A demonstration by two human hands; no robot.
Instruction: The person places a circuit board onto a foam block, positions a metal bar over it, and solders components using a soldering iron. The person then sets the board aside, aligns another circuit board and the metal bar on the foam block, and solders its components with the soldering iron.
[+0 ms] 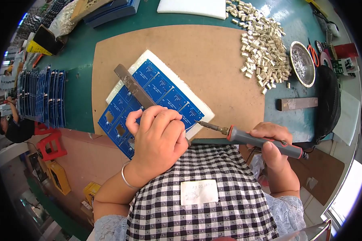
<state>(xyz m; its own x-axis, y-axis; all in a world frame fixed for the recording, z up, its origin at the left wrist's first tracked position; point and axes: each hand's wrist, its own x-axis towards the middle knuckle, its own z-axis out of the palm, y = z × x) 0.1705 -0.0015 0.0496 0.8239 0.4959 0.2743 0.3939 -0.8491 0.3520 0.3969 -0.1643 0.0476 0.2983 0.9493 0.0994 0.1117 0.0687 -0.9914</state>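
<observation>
A blue circuit-board panel [163, 88] lies slanted on a white foam pad [192, 96], with a brown bar [134, 85] across it. My left hand [157, 136] is closed over the lower part of the bar, fingers curled and resting on the panel; what lies under the palm is hidden. In my right hand [273, 140] is a grey-and-red soldering iron [249, 138], held from the right. Its thin tip meets or nearly meets the panel's right corner, just right of my left fingers.
A brown work board [213, 52] lies beneath the foam. Far right are a heap of small cream connectors [265, 52], a metal bowl [303, 64] of silvery bits, and a second bar [297, 104]. At left stands a row of blue boards [42, 96]; white foam [192, 8] lies behind.
</observation>
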